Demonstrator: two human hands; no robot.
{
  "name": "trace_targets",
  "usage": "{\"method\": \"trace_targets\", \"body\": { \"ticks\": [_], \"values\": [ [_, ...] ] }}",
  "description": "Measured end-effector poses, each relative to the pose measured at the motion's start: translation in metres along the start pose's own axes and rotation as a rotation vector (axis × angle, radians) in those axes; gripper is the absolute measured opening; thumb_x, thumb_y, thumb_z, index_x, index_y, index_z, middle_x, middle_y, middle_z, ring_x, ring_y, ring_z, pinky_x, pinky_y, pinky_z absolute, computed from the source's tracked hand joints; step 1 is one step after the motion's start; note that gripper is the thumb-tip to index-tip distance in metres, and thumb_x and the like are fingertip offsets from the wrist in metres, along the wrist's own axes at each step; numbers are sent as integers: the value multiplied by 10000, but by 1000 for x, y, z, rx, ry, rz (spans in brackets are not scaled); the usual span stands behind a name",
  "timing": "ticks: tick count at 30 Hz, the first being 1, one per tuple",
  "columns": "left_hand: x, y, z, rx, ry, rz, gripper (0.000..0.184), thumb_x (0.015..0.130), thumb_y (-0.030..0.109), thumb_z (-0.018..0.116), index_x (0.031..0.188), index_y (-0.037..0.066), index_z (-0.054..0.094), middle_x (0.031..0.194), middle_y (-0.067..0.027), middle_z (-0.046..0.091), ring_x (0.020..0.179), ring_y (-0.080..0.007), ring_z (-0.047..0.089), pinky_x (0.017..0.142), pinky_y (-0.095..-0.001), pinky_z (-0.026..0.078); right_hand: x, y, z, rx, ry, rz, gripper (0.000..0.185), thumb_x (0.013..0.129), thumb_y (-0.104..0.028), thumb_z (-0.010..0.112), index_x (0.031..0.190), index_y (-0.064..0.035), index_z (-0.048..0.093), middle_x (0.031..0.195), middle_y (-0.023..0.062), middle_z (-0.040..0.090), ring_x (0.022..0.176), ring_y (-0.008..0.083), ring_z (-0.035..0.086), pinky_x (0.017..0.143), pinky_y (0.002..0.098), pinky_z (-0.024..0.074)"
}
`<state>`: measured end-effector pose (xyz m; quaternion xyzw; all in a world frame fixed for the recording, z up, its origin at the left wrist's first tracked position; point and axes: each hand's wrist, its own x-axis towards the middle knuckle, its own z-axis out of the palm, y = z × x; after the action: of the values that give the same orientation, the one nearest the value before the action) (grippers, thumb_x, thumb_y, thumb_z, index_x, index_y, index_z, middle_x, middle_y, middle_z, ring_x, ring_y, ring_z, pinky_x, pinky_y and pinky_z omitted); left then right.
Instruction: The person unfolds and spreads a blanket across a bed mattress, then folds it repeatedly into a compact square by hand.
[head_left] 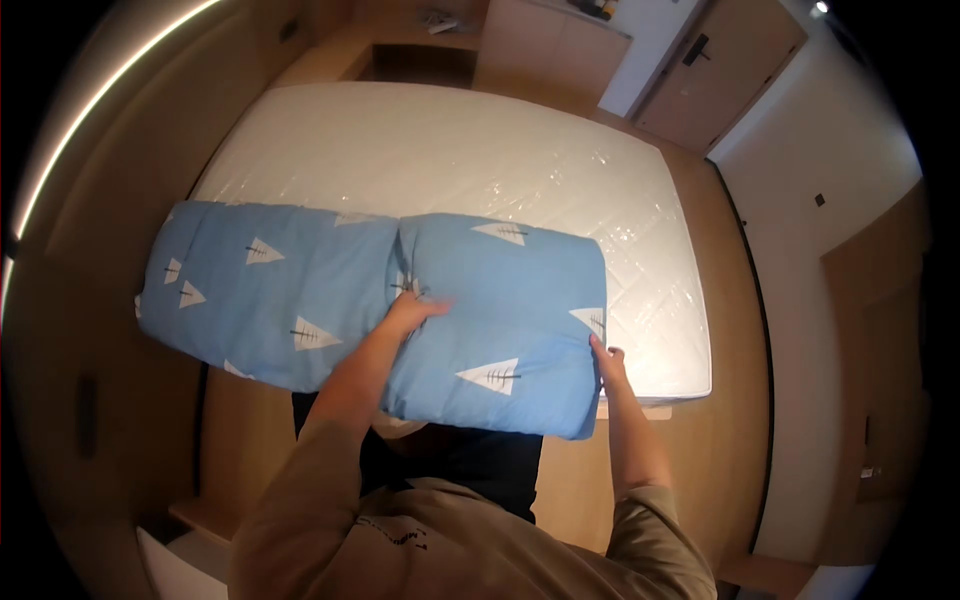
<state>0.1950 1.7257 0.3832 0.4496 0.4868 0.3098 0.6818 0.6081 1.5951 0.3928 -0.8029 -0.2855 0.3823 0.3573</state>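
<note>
A blue quilt (490,300) printed with white triangular trees lies folded across the near side of the mattress (420,145). Its right part is doubled over the rest, with a crease running near the middle. My left hand (415,310) rests on the quilt beside that crease, fingers stretched to the right and thumb apart. At the quilt's right edge, my right hand (610,365) has its thumb on the fabric and its fingers around the side, partly hidden.
Clear plastic wraps the white mattress. A wooden cabinet (545,50) and a door (720,70) stand beyond it. Along the left runs a wall panel with a light strip (85,95). Wooden floor (735,330) shows on the right.
</note>
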Motion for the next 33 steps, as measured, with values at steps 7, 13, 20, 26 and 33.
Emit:
{"method": "trace_targets", "body": {
  "ticks": [7,13,20,26,33],
  "values": [
    [-7,11,31,-384,-133,-82,579,751,99,741,1261,-17,493,1110,-151,635,974,-260,639,854,-366,527,61,69,8,173,-146,26,916,827,-614,584,1270,172,425,1217,281,549,1122,329,556,941,380,454],
    [-7,32,79,-286,-98,-89,602,749,99,745,1272,-13,472,1098,-152,631,989,-284,639,842,-412,538,29,49,-8,357,-280,-141,759,936,-528,464,1274,151,431,1175,253,585,1037,295,607,891,360,483],
    [42,-27,8,-161,69,-88,671,712,135,796,1263,-67,471,1116,-176,623,966,-276,639,829,-363,538,1,37,18,-142,55,-166,730,929,-516,481,1292,113,412,1237,289,536,1108,334,573,937,376,455],
    [19,9,12,-43,-43,68,874,672,235,836,1312,-109,350,1176,-219,579,1016,-303,613,868,-370,516,-14,16,23,-241,272,-477,736,865,-450,585,1331,85,389,1338,328,427,1225,430,456,1016,428,379],
    [20,-6,20,423,350,89,920,641,344,847,1254,-140,360,1187,-260,551,1050,-338,585,876,-372,493,-82,-20,64,-758,217,-520,931,772,-584,618,1434,-19,288,1490,275,228,1379,452,195,1084,605,136]
  ]
}}
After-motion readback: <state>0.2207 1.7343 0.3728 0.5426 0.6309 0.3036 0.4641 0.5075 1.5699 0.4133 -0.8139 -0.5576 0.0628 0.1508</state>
